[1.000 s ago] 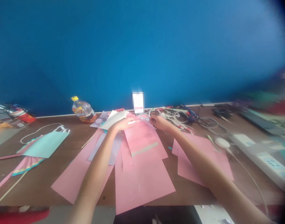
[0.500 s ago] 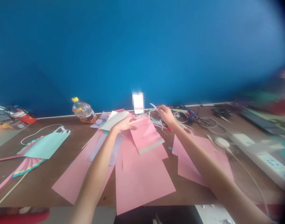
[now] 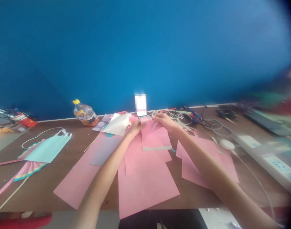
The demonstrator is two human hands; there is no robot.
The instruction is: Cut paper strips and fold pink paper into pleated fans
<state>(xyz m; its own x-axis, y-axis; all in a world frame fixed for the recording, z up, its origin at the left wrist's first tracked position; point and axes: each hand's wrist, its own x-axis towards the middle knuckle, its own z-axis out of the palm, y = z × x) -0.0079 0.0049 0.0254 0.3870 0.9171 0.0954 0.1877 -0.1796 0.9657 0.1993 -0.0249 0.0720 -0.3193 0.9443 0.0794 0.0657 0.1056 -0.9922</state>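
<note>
Between my hands is a small pink paper sheet with a pale greenish strip along its near edge. My left hand pinches its upper left corner. At the sheet's top right, the fingers of my right hand are closed on a thin pale paper strip, which curves down over the sheet. Larger pink sheets lie beneath and in front. A lavender sheet and a white sheet rest to the left of my left hand.
A lit phone stands against the blue wall. A yellow-capped bottle leans at the back left, above a light-blue sheet. Cables, more pink sheets and a white power strip are on the right.
My right hand has moved left and down to the pink sheet, bringing the thin strip over it. The sheet has turned straighter and shifted slightly right with my left hand.
</note>
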